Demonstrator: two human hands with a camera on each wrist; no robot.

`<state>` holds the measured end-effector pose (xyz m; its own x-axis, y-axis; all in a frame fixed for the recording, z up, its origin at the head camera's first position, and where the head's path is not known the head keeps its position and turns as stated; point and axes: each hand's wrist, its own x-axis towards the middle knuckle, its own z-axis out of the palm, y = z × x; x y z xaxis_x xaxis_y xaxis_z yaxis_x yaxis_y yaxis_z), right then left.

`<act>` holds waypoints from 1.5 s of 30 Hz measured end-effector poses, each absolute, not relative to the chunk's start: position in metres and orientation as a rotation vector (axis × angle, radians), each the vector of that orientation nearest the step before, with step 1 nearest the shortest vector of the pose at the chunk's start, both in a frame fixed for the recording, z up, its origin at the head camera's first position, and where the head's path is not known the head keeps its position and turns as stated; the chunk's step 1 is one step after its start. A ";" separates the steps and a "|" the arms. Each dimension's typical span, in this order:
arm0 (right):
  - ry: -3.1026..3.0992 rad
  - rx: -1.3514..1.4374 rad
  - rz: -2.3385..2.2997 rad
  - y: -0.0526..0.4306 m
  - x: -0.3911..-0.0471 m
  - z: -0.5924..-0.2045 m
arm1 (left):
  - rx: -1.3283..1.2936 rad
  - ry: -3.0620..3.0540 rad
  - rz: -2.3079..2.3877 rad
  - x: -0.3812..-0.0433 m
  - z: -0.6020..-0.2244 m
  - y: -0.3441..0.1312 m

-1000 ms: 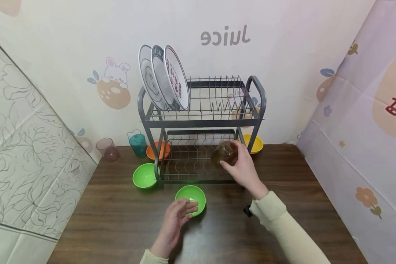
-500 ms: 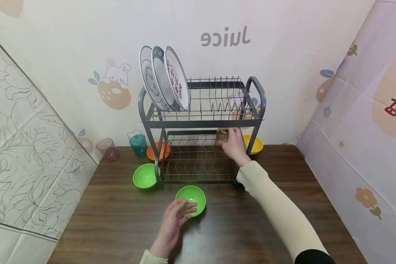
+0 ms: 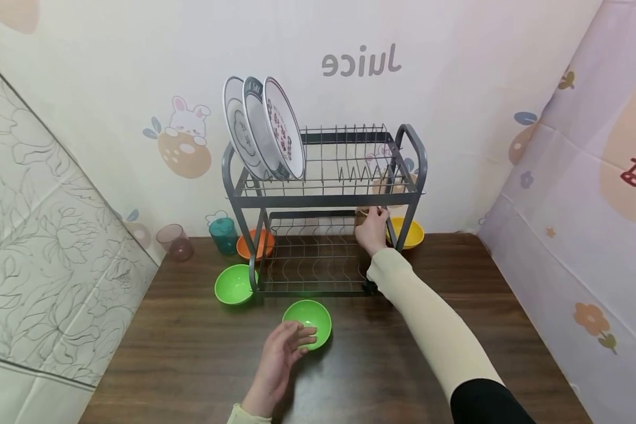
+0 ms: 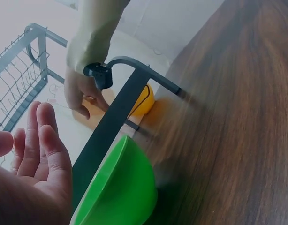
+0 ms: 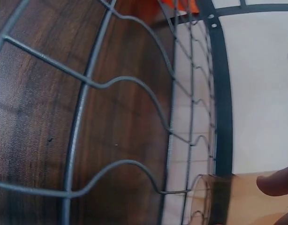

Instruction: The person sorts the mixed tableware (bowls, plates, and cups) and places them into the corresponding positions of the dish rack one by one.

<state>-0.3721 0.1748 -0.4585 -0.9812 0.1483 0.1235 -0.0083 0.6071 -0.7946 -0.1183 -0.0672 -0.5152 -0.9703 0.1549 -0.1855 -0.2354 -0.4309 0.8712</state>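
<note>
Inside the lower tier of the dark metal dish rack [image 3: 318, 201], my right hand [image 3: 372, 231] grips a see-through brown cup [image 3: 360, 217] at the back right corner. In the right wrist view, the thumb [image 5: 275, 183] shows beside the cup [image 5: 249, 197], which stands by the rack's rear bar. My left hand [image 3: 280, 356] holds nothing, its fingers relaxed at the near side of a green bowl [image 3: 314, 312] on the table. The left wrist view has that palm [image 4: 45, 183] turned up, left of the bowl [image 4: 130, 187].
Several plates [image 3: 283, 126] lean on the rack's upper tier at left. Left of the rack are a pink cup [image 3: 175, 241], a teal cup [image 3: 223, 235], an orange bowl [image 3: 265, 242] and another green bowl [image 3: 234, 285]. A yellow bowl [image 3: 413, 233] sits behind its right legs.
My right hand has carried the brown cup from the front of the lower tier back into its rear right corner. The left hand has stayed by the green bowl.
</note>
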 end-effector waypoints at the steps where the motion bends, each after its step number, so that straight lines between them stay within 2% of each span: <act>1: -2.657 -0.128 1.308 0.174 -0.374 -0.461 | -0.115 1.524 2.478 -0.119 -0.515 -0.068; 13: -2.784 -0.183 0.929 0.166 -0.397 -0.481 | -0.116 1.520 2.470 -0.118 -0.520 -0.071; 19: -2.916 -0.147 0.854 0.171 -0.402 -0.468 | -0.123 1.504 2.485 -0.121 -0.518 -0.071; 26: -3.000 -0.088 0.879 0.174 -0.390 -0.449 | -0.109 1.501 2.479 -0.123 -0.516 -0.069; 36: -3.021 0.095 0.959 0.179 -0.346 -0.424 | -0.067 1.620 2.545 -0.132 -0.510 -0.099; 45: -2.960 0.260 1.052 0.191 -0.265 -0.419 | -0.128 1.838 2.462 -0.144 -0.493 -0.143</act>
